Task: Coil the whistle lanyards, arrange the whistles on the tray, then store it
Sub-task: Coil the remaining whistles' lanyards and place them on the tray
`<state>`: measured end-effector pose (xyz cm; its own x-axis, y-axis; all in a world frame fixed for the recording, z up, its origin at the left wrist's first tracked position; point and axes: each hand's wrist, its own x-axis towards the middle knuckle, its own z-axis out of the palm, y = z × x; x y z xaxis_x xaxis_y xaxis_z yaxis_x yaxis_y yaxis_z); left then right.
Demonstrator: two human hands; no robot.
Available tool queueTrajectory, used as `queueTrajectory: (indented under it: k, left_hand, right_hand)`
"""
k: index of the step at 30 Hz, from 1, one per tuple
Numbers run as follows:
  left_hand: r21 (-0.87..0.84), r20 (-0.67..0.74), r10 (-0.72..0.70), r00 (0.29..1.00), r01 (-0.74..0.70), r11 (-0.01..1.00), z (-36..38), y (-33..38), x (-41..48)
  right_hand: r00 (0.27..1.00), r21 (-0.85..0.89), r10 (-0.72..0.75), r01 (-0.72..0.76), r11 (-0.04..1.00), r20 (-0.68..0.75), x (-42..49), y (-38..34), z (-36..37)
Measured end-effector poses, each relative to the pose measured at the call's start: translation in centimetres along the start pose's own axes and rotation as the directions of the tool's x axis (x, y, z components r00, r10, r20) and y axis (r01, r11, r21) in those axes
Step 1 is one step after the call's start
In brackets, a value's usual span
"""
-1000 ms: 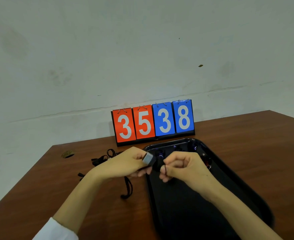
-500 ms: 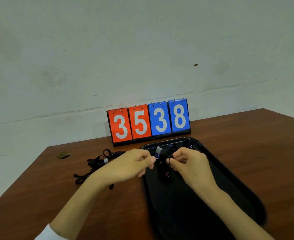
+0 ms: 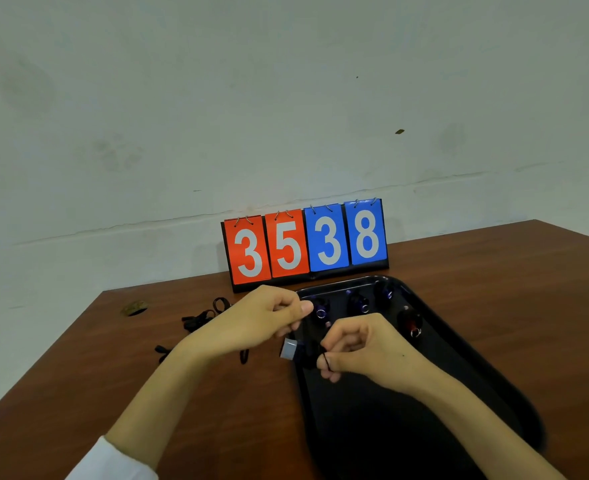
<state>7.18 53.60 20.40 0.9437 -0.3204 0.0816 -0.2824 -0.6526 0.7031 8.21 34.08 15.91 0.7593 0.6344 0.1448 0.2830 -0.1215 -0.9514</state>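
both hands are curled and close together over the near left edge of the tray (image 3: 494,382). right hand (image 3: 366,351) pinches a thin black loop of lanyard (image 3: 325,359) between thumb and forefinger, with the rest of that lanyard bunched dark against its fingers. left hand (image 3: 262,320) has its fingers tucked in and the thumb pressed along the forefinger; whether it nips the lanyard i cannot tell, since the fingers hide the spot. between the two, just under the left fingers, sits the whistle (image 3: 290,349), its grey mouthpiece towards the left, above the tray's rim and not yet laid down.

this looks like the coiling step for one whistle, close to its end. the next move probably calls for tucking the last loop so the bundle holds, then setting it down in the open part of the tray without letting the coil spring loose.

further back in the tray lie the other whistles (image 3: 321,310), four as far as i can count, each a small dark bundle with a ring showing. off to the left on the table (image 3: 78,375) lies a tangle of loose lanyards (image 3: 199,318), so more seems left to coil. behind stands a flip scoreboard (image 3: 307,240) reading 35 and 38, against a pale wall (image 3: 286,98). a white sleeve (image 3: 113,460) shows at the left wrist.
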Motion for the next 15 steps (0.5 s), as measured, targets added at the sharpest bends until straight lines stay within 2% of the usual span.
queueTrajectory:
  k: [4, 10, 12, 15]
  left_hand:
    - [-0.114, 0.116, -0.051, 0.992, 0.065, 0.991, 0.4, -0.4, -0.2]
    - [-0.284, 0.259, -0.074, 0.963, 0.149, 0.947, 1.6, -0.1, -0.1]
    - [-0.331, 0.244, -0.083, 0.966, 0.163, 0.929, 2.1, 0.0, 0.0]
    - [-0.313, 0.143, -0.118, 0.983, 0.158, 0.936, 2.8, 0.0, 0.5]
  right_hand:
    - [0.998, 0.113, -0.024, 0.018, 0.993, 0.051, -0.3, -0.7, -0.4]
    - [0.994, 0.22, -0.051, 0.071, 0.973, -0.097, -0.4, -0.9, -0.8]
    - [0.987, 0.233, -0.027, 0.064, 0.97, -0.158, -0.3, -0.8, -0.9]
    - [0.963, 0.269, 0.054, 0.019, 0.963, -0.262, -0.1, -0.5, -1.0]
